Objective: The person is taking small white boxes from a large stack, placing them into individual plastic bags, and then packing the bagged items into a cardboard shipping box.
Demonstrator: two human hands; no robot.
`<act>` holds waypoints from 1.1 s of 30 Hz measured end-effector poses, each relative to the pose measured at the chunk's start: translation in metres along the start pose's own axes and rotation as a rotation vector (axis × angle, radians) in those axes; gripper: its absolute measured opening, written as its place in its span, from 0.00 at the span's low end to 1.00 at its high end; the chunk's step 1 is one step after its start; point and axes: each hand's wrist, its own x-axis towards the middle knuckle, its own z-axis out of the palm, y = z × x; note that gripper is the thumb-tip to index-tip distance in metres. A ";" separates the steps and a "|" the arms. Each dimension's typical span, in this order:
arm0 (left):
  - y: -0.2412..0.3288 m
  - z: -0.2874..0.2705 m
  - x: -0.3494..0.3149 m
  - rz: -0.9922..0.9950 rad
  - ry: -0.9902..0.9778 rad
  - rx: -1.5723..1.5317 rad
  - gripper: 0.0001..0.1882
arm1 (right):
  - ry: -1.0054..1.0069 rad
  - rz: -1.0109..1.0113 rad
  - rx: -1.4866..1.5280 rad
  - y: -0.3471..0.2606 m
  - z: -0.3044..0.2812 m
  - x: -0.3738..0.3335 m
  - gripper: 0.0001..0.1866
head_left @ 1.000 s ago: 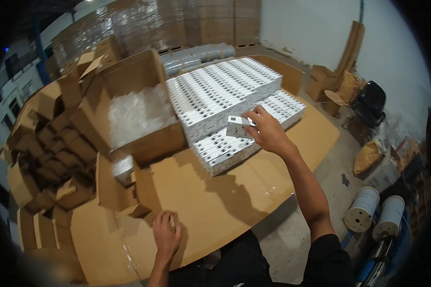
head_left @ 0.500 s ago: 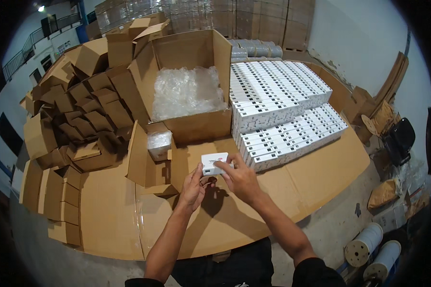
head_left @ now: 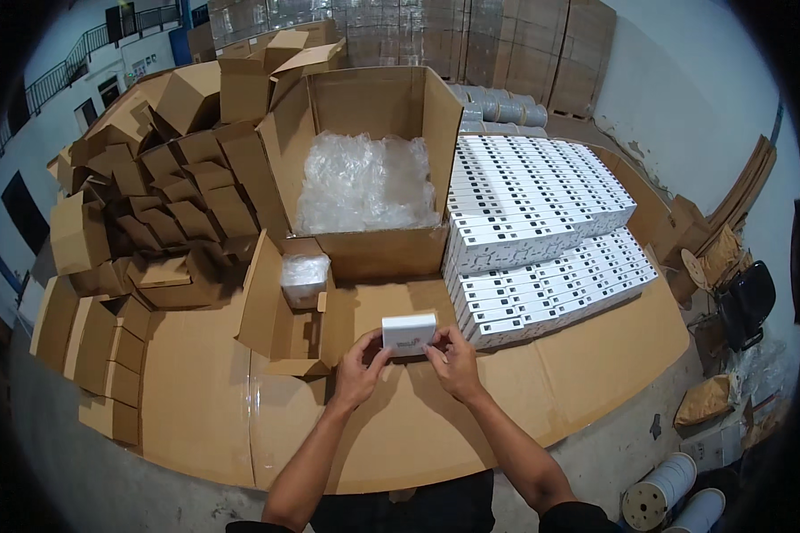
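Note:
A small flat white box (head_left: pixel 409 334) with faint print on its face is held upright between my two hands, above the cardboard-covered table. My left hand (head_left: pixel 360 369) grips its left edge, thumb in front and fingers behind. The right edge is pinched in the same way by my right hand (head_left: pixel 454 365). Just left of them stands an open cardboard carton (head_left: pixel 256 298) with a bubble-wrapped block (head_left: pixel 304 281) inside. To the right, many matching white boxes (head_left: pixel 516 233) are stacked in rows.
Behind my hands stands a large open carton (head_left: pixel 378 253) filled with clear bubble wrap (head_left: pixel 369 182). Several open, empty cartons (head_left: pixel 173 191) crowd the left side, with more flaps (head_left: pixel 89 338) at the left edge. White cable spools (head_left: pixel 662 491) stand on the floor at lower right.
The white box has been turned in my hands, so its large face now tilts toward me. My right hand has moved from its face to its right edge. The view has shifted slightly.

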 end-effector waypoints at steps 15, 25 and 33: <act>0.010 0.002 -0.019 0.101 0.038 0.479 0.25 | -0.097 0.041 -0.135 -0.003 -0.002 -0.009 0.20; 0.066 0.020 -0.037 0.450 0.189 0.608 0.28 | -0.109 -0.089 -0.397 -0.026 -0.025 -0.066 0.37; 0.170 0.041 0.178 0.554 0.319 0.652 0.15 | -0.247 -0.172 -0.848 -0.025 -0.030 -0.084 0.27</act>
